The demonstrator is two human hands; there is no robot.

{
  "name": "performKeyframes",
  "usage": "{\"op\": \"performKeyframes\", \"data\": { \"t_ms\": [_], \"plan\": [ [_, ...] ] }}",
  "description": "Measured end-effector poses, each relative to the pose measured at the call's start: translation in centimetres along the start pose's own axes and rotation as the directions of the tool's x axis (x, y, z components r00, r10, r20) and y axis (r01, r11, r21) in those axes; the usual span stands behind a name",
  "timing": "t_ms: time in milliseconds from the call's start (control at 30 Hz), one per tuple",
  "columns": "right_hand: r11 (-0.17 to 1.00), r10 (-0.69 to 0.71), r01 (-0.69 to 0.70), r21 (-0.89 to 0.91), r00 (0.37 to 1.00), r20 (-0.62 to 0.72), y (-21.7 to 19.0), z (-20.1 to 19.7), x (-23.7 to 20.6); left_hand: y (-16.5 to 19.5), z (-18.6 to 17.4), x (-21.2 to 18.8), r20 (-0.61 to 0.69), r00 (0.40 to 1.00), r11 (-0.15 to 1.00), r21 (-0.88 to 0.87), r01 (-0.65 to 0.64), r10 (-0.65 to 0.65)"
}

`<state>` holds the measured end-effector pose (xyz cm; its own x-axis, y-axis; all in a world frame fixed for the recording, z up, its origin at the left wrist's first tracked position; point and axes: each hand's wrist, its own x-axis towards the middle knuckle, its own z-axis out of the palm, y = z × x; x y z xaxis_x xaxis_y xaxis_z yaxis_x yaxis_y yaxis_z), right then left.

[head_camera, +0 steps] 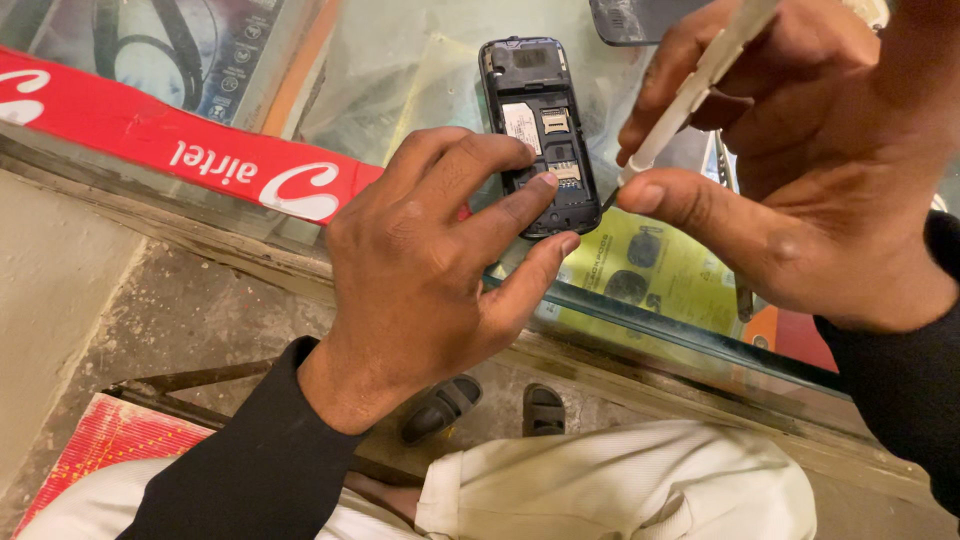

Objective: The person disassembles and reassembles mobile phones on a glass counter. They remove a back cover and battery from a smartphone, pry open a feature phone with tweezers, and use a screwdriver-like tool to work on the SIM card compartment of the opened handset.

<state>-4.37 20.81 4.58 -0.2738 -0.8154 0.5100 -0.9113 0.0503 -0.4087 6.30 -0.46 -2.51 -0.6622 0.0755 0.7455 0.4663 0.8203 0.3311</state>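
A small black phone (538,90) lies face down on a glass counter top (640,320), its back cover off and its card slots and battery bay exposed. My left hand (420,270) rests on the phone's lower part, fingertips pressing on it near the card slots. My right hand (800,170) holds a slim white tool (700,80) like a pen, its tip touching the phone's lower right edge.
A red band with white lettering (150,140) runs along the glass counter's front. Packaged goods show under the glass. Another dark device (630,20) lies at the top edge. Below are my pale trousers (620,480), sandals (440,405) and a concrete floor.
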Motion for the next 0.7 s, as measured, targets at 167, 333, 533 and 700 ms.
{"op": "performKeyframes", "data": {
  "t_ms": [167, 333, 533, 700],
  "plan": [
    [0.71, 0.617, -0.482, 0.513, 0.778, -0.123, 0.1, 0.1, -0.6, 0.0, 0.1, 0.0, 0.0, 1.0, 1.0, 0.004, 0.001, -0.001],
    [0.996, 0.054, -0.054, 0.065, 0.999, 0.009, 0.4, -0.1, -0.9, 0.0, 0.0, 0.0, 0.004, 1.0, 1.0, 0.005, -0.002, 0.002],
    [0.764, 0.594, -0.511, 0.393, 0.795, -0.122, -1.2, 0.1, 0.4, 0.1, 0.0, 0.1, 0.001, 1.0, 1.0, 0.017, -0.008, 0.008],
    [0.724, 0.637, -0.541, 0.429, 0.763, -0.113, -1.9, 0.1, 1.1, 0.3, -0.2, 0.4, -0.031, 0.999, 0.999, 0.007, -0.034, 0.035]
  ]
}}
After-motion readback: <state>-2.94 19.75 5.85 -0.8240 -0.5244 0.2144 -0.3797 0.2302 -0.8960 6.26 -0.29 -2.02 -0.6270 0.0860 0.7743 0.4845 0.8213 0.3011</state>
